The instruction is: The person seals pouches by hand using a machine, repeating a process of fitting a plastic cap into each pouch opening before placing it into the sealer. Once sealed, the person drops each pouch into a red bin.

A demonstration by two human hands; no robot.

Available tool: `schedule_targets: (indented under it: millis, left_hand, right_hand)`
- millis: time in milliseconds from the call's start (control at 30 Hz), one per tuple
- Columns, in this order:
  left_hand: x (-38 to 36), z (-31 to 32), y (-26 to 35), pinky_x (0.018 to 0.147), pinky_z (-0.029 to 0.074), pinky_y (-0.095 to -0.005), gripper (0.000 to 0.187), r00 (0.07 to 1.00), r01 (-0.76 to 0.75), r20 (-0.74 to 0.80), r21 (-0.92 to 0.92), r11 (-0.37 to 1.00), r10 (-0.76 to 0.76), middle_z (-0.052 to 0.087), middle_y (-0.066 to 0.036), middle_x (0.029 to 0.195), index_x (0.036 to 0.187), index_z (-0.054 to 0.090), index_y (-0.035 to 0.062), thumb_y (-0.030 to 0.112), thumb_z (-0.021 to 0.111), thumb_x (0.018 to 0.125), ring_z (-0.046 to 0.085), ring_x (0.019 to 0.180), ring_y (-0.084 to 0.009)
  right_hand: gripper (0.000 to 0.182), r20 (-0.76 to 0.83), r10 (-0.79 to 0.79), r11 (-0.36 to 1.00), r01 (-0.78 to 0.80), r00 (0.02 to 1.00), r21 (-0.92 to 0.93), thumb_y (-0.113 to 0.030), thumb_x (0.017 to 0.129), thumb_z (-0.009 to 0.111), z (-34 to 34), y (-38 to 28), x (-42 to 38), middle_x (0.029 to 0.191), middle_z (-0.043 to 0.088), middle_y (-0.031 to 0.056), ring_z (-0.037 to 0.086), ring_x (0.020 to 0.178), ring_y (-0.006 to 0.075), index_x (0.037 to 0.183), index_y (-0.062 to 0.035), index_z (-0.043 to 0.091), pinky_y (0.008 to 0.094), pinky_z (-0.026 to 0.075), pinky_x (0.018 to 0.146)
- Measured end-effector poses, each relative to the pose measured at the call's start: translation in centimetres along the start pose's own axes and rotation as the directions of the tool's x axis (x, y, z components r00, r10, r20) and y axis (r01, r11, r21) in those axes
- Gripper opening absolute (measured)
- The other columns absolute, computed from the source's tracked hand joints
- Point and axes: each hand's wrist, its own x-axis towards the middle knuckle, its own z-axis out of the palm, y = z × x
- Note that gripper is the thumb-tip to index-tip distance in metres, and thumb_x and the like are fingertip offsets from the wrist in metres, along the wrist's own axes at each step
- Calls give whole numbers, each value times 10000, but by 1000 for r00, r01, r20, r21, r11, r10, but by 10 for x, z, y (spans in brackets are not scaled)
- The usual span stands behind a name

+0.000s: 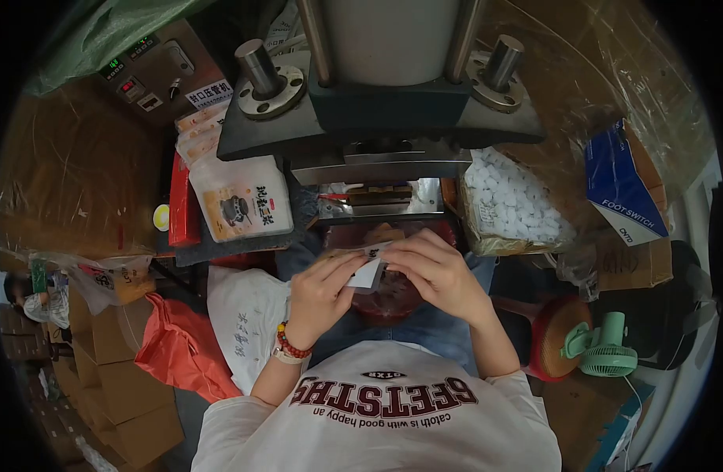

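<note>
Above my lap, both hands pinch a small white printed packet (367,275), which looks like a plastic pouch and sits slightly tilted. My left hand (323,287) grips its left side, fingers closed and a beaded bracelet (292,344) on the wrist. On the packet's upper right edge, the fingers of my right hand (430,267) are pressed together, covering part of it. Just beyond the hands is the metal press (381,169) with its lower plate. A reddish container (389,307) lies beneath the hands, its contents hard to make out.
To the left lies a stack of printed pouches (243,200). An open box of small white plastic pieces (507,197) stands right of the press. Farther right are a blue foot-switch box (625,181), a red-rimmed stool (558,346) and a green fan (609,350). A red bag (180,354) hangs lower left.
</note>
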Motion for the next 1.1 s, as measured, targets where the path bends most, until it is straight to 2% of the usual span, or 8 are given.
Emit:
schedule_targets:
  millis: [133, 267, 500, 667, 767, 833, 900, 1100]
  left_hand:
    - [-6, 34, -19, 632, 517, -241, 163, 797, 599, 347, -357, 717, -494, 708, -89, 850, 980, 707, 27, 112, 683, 842, 650, 712, -90]
    - [9, 58, -34, 616, 507, -223, 259, 713, 608, 434, -774, 176, -551, 702, -65, 845, 911, 689, -48, 209, 683, 889, 637, 726, -82]
    - [59, 54, -45, 679, 544, -255, 281, 661, 582, 507, -812, -49, -553, 693, -140, 925, 950, 645, -69, 204, 672, 890, 680, 771, -145]
    - [49, 42, -55, 675, 525, -257, 301, 719, 645, 439, -710, 283, -538, 696, -90, 918, 997, 643, -36, 235, 692, 877, 673, 801, -154]
    - [34, 1, -58, 926, 401, -455, 608, 880, 469, -149, 133, 873, -450, 607, -104, 1174, 1281, 515, 57, 345, 739, 796, 576, 1088, -234]
    - [11, -24, -72, 1012, 320, -540, 726, 939, 308, -318, 597, 741, -134, 543, -120, 1298, 1356, 454, 78, 374, 750, 762, 515, 1201, -255]
    - [-25, -32, -106, 1047, 143, -645, 834, 963, 203, -11, 684, 700, -269, 357, -97, 1474, 1421, 363, 124, 414, 735, 732, 349, 1342, -252]
    - [-36, -38, -74, 869, 498, -338, 402, 973, 219, -122, 237, 947, -194, 702, -61, 997, 1012, 692, 82, -66, 561, 662, 654, 1000, -262]
  right_hand:
    - [337, -192, 59, 997, -65, 980, -27, -33, 772, 707, 0, -2, 7, 1046, 650, 123, 603, 954, 281, 1102, -17, 638, 339, 490, 821]
    - [364, -370, 166, 951, -247, 914, -185, -54, 794, 700, -43, 20, -6, 1106, 625, 145, 607, 945, 232, 1145, -23, 607, 327, 478, 823]
    - [218, -423, 344, 609, -542, 839, -580, -38, 820, 630, -40, 94, -17, 1070, 612, 148, 599, 881, 342, 1036, -8, 641, 401, 490, 762]
    - [180, -361, 404, 721, -536, 840, -439, -23, 833, 615, -45, 102, -22, 1027, 609, 158, 621, 803, 303, 1010, 3, 635, 366, 501, 719]
    - [161, -439, 526, 738, -647, 728, -189, 35, 823, 597, -49, 85, -22, 998, 609, 139, 619, 806, 247, 983, 24, 614, 341, 502, 698]
    - [224, -473, 503, 818, -575, 723, -8, 61, 853, 580, -46, 81, -36, 1060, 631, 139, 635, 836, 187, 1073, 23, 566, 310, 519, 727]
    - [280, -486, 500, 862, -361, 716, 355, 56, 864, 581, -31, 54, -29, 1086, 630, 154, 637, 865, 190, 1135, 19, 519, 317, 527, 759]
    - [375, -146, 334, 556, -69, 931, 829, 99, 850, 600, 4, -7, -8, 1117, 633, 197, 648, 963, 219, 1197, 30, 475, 302, 536, 850]
